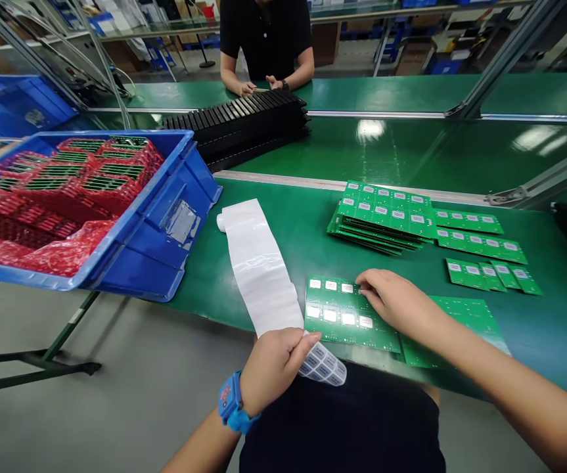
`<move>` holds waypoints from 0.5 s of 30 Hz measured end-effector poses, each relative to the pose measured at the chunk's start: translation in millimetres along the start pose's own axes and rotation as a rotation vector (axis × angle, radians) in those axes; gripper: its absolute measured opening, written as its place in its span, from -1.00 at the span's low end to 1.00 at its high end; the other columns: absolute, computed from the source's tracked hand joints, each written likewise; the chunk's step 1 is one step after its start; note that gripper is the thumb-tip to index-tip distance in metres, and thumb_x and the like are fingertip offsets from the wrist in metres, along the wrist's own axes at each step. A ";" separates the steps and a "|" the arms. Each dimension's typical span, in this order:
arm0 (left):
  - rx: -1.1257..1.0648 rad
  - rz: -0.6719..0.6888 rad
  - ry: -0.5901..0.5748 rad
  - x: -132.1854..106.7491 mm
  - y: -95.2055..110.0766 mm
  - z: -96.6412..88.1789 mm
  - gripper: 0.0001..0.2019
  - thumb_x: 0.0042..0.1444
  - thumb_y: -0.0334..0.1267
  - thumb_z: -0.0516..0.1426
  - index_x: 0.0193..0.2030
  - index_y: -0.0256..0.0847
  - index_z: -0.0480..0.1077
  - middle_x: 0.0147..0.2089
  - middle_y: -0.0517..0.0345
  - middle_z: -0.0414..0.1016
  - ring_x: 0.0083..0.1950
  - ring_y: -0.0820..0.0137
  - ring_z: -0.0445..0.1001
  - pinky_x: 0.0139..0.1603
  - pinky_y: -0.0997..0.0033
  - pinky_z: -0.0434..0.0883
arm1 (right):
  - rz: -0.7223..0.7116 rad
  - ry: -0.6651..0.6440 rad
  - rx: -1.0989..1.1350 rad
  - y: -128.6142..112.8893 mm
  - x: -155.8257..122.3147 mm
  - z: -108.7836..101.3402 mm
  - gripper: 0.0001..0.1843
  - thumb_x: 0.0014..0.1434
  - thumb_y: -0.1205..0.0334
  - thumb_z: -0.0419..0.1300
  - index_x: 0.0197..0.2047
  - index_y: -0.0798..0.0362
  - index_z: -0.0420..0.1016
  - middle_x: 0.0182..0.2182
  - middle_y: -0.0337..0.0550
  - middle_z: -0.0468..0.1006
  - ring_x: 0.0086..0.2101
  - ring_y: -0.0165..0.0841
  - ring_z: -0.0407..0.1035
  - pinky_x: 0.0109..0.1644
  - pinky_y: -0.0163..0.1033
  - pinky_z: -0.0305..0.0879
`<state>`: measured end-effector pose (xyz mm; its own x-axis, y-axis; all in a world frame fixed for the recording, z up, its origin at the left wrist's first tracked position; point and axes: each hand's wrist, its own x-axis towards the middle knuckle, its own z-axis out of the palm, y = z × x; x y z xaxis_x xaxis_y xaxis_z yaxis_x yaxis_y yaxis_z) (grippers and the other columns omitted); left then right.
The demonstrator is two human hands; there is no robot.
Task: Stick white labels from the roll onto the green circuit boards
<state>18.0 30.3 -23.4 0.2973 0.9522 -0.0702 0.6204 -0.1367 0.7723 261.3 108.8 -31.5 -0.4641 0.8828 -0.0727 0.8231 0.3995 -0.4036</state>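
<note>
head camera view, looking down over a person's own forearms at a green-topped assembly bench (549, 322). the left hand (273, 371), with a blue wristwatch (230, 401) on its wrist, is closed around a long white label strip (258, 266), gripping it near the bench's near edge. the strip runs up across the bench to a small curled roll (221, 223), and a short tail of printed labels (322, 364) curls out below the hand. the right hand (399, 305) is open, fingers together, with its fingertips (363, 278) on a green circuit board panel (347, 315). that panel lies just beside the strip, with two rows of white labels stuck along it. another green panel (453, 332) lies partly under the right hand. farther up the bench sit a stack of labelled panels (382, 213) and several loose panel pieces (480, 242). to the left, a tilted blue plastic crate (165, 223) holds boards wrapped in red bubble bags (66, 197). beyond, on a second green bench, black slotted trays (234, 125) stand in a long row, near the two hands (258, 85) of a co-worker in a dark shirt.
</note>
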 end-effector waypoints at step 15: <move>-0.144 0.134 0.438 -11.6 -15.9 0.2 -0.58 0.23 0.00 -0.12 -0.38 -0.24 0.38 -0.49 0.11 0.43 -0.51 0.46 0.35 -0.46 0.48 0.28 | 0.015 -0.032 0.676 -103.8 -12.0 4.6 -0.85 0.14 0.25 0.15 -0.47 0.00 0.39 -0.48 -0.29 0.41 -0.42 -0.43 0.33 -0.34 -0.31 0.23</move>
<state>4.8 21.4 -35.0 0.0151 0.9584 0.2849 0.4811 -0.2567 0.8383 179.9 55.6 7.0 -0.4724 0.8751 -0.1054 0.4489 0.1359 -0.8832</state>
